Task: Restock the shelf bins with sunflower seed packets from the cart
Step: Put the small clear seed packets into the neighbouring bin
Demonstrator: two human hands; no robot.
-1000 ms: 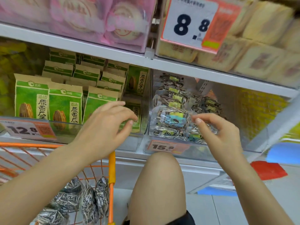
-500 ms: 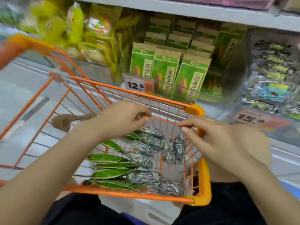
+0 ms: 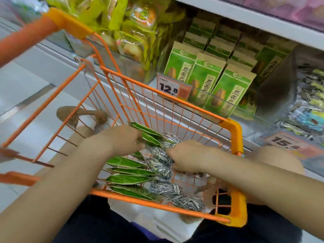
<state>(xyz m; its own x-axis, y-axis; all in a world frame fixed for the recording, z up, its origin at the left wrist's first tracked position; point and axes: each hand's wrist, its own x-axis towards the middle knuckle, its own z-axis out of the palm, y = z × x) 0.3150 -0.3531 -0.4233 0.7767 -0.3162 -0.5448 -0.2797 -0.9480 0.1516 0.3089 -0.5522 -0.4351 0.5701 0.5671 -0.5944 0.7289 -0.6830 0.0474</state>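
Observation:
An orange wire cart (image 3: 157, 206) sits in front of me, holding flat green seed packets (image 3: 129, 179) on its left and clear packets of striped sunflower seeds (image 3: 187, 202) on its right. Inside it, my left hand (image 3: 119, 141) curls over the ends of two green packets (image 3: 149, 135). Beside it, my right hand (image 3: 189, 155) is curled down onto a clear seed packet (image 3: 161, 155); its fingertips are hidden. On the shelf behind, a bin (image 3: 201, 79) holds upright green packets. A bin at the far right (image 3: 308, 102) holds clear seed packets.
Price tags reading 12.8 (image 3: 168, 87) and 15.8 (image 3: 284, 142) hang on the bin fronts. Yellow-green snack bags (image 3: 122, 20) fill the bin at upper left. The cart handle (image 3: 26, 34) juts out at left. A brown shoe (image 3: 78, 114) shows through the cart wires.
My view swung down from the shelf bins to the cart. Both hands came away from the bins, dropped into the cart and closed on packets.

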